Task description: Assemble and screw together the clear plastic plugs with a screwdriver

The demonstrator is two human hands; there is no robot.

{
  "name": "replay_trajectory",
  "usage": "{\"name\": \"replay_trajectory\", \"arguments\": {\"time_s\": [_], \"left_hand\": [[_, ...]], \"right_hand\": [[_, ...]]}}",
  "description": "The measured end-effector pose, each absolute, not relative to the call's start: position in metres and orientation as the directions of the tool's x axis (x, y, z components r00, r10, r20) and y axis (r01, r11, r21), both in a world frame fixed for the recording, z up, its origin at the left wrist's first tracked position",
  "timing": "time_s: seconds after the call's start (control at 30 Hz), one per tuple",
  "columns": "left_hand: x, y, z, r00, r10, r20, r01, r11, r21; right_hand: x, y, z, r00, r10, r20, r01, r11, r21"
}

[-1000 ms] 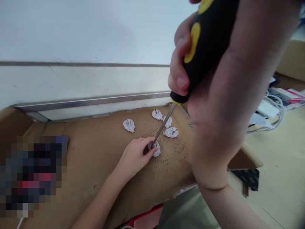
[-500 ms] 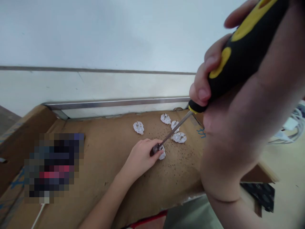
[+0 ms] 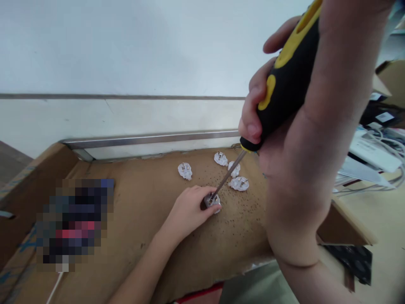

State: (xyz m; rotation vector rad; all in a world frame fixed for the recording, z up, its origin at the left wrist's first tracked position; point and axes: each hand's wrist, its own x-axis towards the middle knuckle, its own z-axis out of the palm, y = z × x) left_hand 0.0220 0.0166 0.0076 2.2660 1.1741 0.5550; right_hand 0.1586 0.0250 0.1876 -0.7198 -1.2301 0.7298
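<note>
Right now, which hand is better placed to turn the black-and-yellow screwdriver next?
Probably the right hand: it wraps the black-and-yellow screwdriver, while the left hand pinches the whitish plastic plug at its tip.

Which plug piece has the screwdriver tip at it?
The plug piece pinched in the left hand; the other four pieces lie unheld on the cardboard.

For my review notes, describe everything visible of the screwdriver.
The screwdriver has a thick black handle with yellow patches, apparently rubber or plastic, and a thin, grey, metal-looking shaft. It slants down leftward over the cardboard. The right hand wraps the handle, whose far end is out of view. The tip is at the pale plug piece held by the left hand; its shape is too small to tell.
</note>
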Motion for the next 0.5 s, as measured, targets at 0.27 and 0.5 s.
{"name": "replay_trajectory", "arguments": {"time_s": [0.27, 0.5], "left_hand": [[0.021, 0.017, 0.005, 0.534, 0.838, 0.113, 0.597, -0.468, 0.651], [0.020, 0.019, 0.003, 0.525, 0.844, 0.108, 0.596, -0.455, 0.661]], "right_hand": [[0.149, 0.015, 0.179, 0.258, 0.715, 0.650, 0.039, 0.664, -0.746], [0.144, 0.014, 0.188, 0.328, 0.758, 0.563, 0.210, 0.523, -0.826]]}}
